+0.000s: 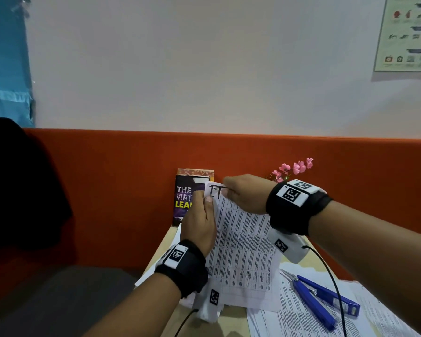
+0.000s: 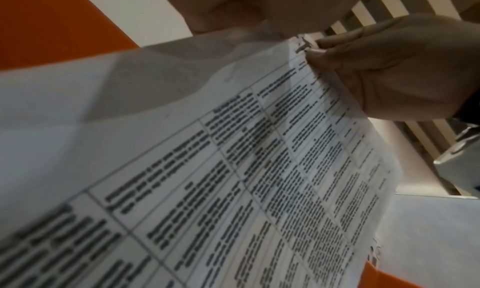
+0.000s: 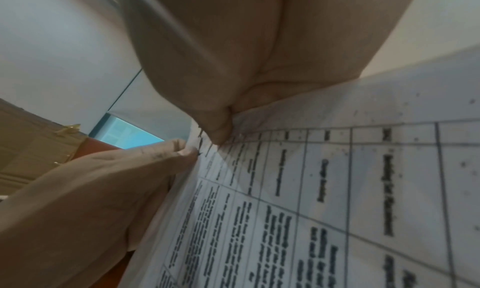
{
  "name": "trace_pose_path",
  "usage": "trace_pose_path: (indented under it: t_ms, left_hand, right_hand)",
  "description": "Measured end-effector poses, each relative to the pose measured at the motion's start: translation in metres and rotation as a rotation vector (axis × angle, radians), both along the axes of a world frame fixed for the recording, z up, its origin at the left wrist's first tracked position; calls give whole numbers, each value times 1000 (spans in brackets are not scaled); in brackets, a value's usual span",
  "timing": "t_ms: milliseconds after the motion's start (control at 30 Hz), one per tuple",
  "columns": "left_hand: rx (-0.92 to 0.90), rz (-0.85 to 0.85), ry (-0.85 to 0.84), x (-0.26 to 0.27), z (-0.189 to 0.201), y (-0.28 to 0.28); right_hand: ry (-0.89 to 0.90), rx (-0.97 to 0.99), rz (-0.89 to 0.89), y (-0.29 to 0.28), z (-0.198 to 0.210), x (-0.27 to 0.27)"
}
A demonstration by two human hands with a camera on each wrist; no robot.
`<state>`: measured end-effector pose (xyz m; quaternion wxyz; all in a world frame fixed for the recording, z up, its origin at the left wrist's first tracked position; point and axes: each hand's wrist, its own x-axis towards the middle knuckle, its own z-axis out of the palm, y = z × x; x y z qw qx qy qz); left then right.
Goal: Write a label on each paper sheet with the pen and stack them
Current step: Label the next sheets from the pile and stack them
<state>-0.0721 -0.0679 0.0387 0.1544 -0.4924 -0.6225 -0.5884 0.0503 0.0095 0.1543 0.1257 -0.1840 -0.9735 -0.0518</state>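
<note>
I hold a printed sheet (image 1: 243,259) with a text table tilted up above the table edge. A black handwritten label (image 1: 216,190) marks its top corner. My left hand (image 1: 206,199) pinches the sheet's upper left edge. My right hand (image 1: 227,189) pinches the top corner beside the label. In the left wrist view the sheet (image 2: 233,169) fills the frame and the right hand (image 2: 315,47) grips its top edge. The right wrist view shows the left hand (image 3: 187,150) and right hand (image 3: 221,136) pinching the sheet (image 3: 337,189) close together. No pen is in view.
More printed sheets (image 1: 299,322) lie spread on the table at right, with a blue-handled tool (image 1: 323,300) on them. A book (image 1: 184,200) leans on the orange partition (image 1: 107,190), next to pink flowers (image 1: 294,167). Black cables (image 1: 336,288) trail from both wrists.
</note>
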Motion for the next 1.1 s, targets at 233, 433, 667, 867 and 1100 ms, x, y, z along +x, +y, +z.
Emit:
trace_pose_path:
  t_ms: [233, 433, 667, 867, 1100]
  left_hand:
    - [-79, -78, -70, -6, -9, -6]
    - [-150, -59, -52, -15, -20, -7]
    - [-221, 117, -136, -44, -17, -10]
    - [-263, 153, -176, -46, -12, -15]
    - [-261, 131, -182, -46, -20, -7]
  right_hand:
    - [107, 27, -7, 2, 9, 5]
    - [212, -22, -8, 8, 4, 9]
    - [442, -290, -408, 76, -44, 71]
    - [-722, -240, -621, 69, -143, 117]
    - [-696, -298, -586, 72, -149, 123]
